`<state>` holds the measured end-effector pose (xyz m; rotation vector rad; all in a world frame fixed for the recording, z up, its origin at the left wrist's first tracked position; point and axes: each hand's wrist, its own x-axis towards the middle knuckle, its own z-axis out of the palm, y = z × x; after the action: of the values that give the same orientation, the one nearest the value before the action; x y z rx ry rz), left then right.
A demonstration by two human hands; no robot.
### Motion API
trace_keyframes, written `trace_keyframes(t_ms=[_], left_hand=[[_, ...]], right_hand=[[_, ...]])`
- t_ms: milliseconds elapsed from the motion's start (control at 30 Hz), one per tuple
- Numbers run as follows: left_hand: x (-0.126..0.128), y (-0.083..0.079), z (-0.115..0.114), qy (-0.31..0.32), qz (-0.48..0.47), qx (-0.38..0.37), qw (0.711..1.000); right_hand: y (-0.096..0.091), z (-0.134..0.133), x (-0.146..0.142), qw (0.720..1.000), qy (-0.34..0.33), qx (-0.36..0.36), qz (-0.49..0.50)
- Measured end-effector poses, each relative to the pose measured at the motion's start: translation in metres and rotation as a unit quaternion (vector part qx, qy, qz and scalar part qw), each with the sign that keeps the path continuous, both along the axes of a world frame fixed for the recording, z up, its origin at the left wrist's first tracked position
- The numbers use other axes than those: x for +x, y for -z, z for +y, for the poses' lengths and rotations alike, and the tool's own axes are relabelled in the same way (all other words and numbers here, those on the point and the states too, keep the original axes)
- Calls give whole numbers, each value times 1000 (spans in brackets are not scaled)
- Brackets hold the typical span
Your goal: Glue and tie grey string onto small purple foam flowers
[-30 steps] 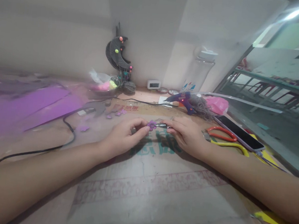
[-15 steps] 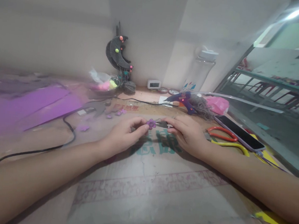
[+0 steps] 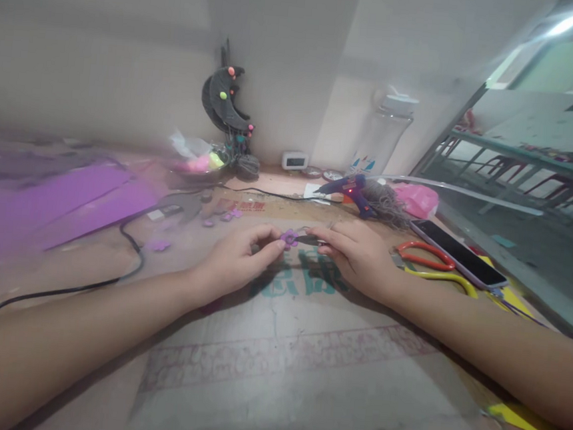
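Between its thumb and fingertips my left hand pinches a small purple flower with rounded petals. My right hand is closed around a pair of small dark scissors, whose handles are hidden in the fingers. The blades point left, look closed together, and their tip reaches the flower's right edge; whether it touches or cuts a petal I cannot tell. Both hands are just above the cardboard-covered table. Beyond my left hand lie several small purple flower pieces, with another purple flower nearer.
Purple sheets and a black cord are on the left. At the right lie a glue gun with a red light, grey yarn, red-handled scissors, a yellow handle and a phone. A bottle stands behind.
The scissor blades, apart before, now look closed together. The flower has turned slightly in my left fingers. Both arms stay nearly in place.
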<state>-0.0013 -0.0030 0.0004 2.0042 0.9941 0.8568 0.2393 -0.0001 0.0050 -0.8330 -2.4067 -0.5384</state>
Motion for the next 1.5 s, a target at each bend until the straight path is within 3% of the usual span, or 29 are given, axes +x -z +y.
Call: trace_keyframes(t_ms=[300,800,1500], left_hand=[[2,-2,1,-2,0,13,1000],[2,0,1,5,-15,-28,999],[1,-1,-1,-4,55,29,998]], right_hand=[[1,0,1,1000,1,0,0],[3,0,4,999,14,-32,31],[2,2,3,1000,5,-8,-4]])
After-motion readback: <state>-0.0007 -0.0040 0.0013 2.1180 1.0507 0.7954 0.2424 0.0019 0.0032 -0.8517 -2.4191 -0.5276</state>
